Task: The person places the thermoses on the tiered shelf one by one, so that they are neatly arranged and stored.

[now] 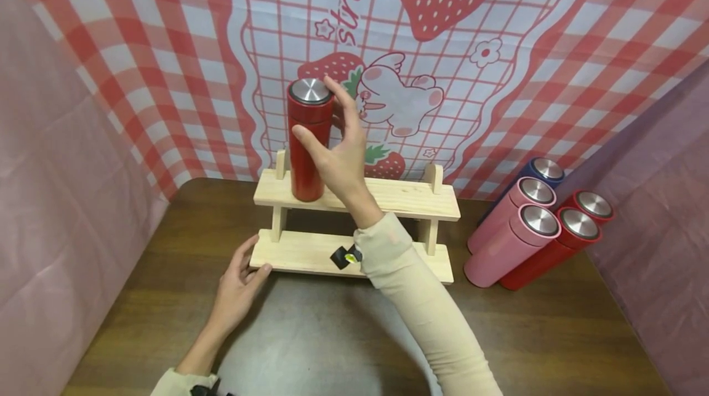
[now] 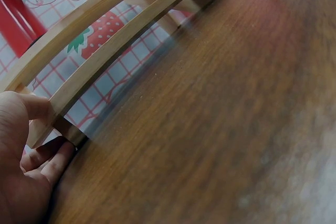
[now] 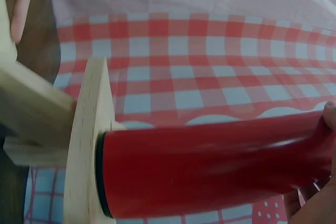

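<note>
A red thermos bottle [image 1: 308,156] with a steel-topped lid stands upright at the left of the upper board of a two-tier wooden shelf [image 1: 399,199]. My right hand [image 1: 344,153] grips its upper part, thumb in front and fingers round the far side. In the right wrist view the dark base of the bottle [image 3: 210,166] meets the board. My left hand [image 1: 238,285] holds the left end of the lower board, thumb on its front edge. In the left wrist view, fingers of the left hand [image 2: 23,166] reach below that board's corner.
To the right of the shelf, several thermos bottles stand close together: two pink, including the front one [image 1: 512,246], two red [image 1: 545,254] and a blue one [image 1: 540,169]. A brown wooden table [image 1: 149,297] bears everything. Checked cloth [image 1: 183,76] hangs behind, pink cloth [image 1: 50,199] at the sides.
</note>
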`<state>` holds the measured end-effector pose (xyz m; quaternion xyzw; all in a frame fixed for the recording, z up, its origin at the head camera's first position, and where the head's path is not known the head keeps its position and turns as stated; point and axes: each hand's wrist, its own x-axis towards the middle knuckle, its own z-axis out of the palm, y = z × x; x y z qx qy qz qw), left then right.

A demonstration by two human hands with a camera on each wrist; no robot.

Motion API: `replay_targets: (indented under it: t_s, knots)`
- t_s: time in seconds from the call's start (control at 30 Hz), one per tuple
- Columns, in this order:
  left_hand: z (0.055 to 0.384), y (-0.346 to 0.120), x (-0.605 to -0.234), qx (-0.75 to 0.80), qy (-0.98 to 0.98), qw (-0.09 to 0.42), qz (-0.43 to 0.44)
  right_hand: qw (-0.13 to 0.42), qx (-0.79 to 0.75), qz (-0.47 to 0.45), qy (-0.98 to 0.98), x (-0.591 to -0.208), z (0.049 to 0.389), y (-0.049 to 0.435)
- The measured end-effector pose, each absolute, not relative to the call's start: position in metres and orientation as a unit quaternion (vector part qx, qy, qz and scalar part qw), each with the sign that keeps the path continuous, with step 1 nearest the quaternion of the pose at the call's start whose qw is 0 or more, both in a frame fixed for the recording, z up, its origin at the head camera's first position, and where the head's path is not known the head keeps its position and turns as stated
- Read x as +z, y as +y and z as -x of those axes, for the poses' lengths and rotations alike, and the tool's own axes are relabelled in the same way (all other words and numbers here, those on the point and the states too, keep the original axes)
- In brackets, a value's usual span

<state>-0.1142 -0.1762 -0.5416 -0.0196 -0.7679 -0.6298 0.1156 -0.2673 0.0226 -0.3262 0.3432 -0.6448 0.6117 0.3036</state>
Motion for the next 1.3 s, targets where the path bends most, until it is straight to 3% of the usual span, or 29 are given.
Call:
replay_targets:
  t_s: [0.1,0.77,1.13,1.3]
  knots:
    - [0.115,-0.176,-0.544,-0.632,-0.764,0.125,0.029,0.300,0.591,-0.348,-0.663,-0.326,0.268,0.024]
    - [0.113,-0.175,-0.533,-0.629,-0.775,0.066,-0.015,0.234,0.534,-0.335,-0.740,-0.326,0.269,0.031]
    - [0.117,-0.179,-0.550,-0.631,-0.766,0.122,0.030,0.266,0.530,-0.332,-0.734,-0.323,0.257,0.043]
    - [0.122,-0.185,-0.563,-0.629,-0.771,0.100,0.017,0.269,0.535,-0.319,-0.734,-0.322,0.250,0.050]
